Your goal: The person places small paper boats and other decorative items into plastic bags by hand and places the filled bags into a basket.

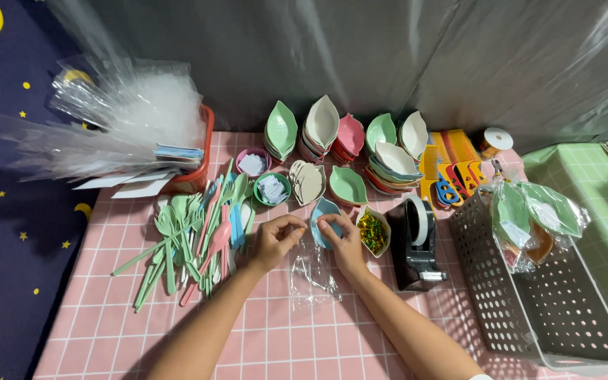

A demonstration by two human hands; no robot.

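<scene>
- Your left hand (274, 240) is curled, thumb and fingertips pinched on the upper left edge of a clear plastic bag (309, 274).
- Your right hand (344, 243) mirrors it, fingers pinched on the bag's upper right edge; its fingertips also touch a blue leaf-shaped dish (323, 217).
- The blue leaf-shaped dish sits between both hands at the bag's mouth; whether it is already partly inside the bag cannot be told from this view.
- The clear plastic bag lies flat on the pink tiled table (262, 338), extending from your hands toward you.
- Just right of your right hand stands a white leaf-shaped dish with small yellow and green pieces (373, 231).
- Beside that dish stands a black tape dispenser (416, 245) with a white roll on it.
- Just left of your left hand lies a loose pile of pastel plastic spoons and forks (195, 236), green, pink and blue.
- Behind the hands are two small round bowls holding white paper slips (262, 177), with a beige dish (307, 181) and a green dish (348, 184) to their right.
- Along the back wall stand stacks of leaf-shaped dishes (339, 134) in green, white and pink.
- At the far right a grey perforated basket (536, 302) holds bagged dishes (533, 214).
- At the far left a red bin (195, 176) carries a bundle of clear bags (121, 116).
</scene>
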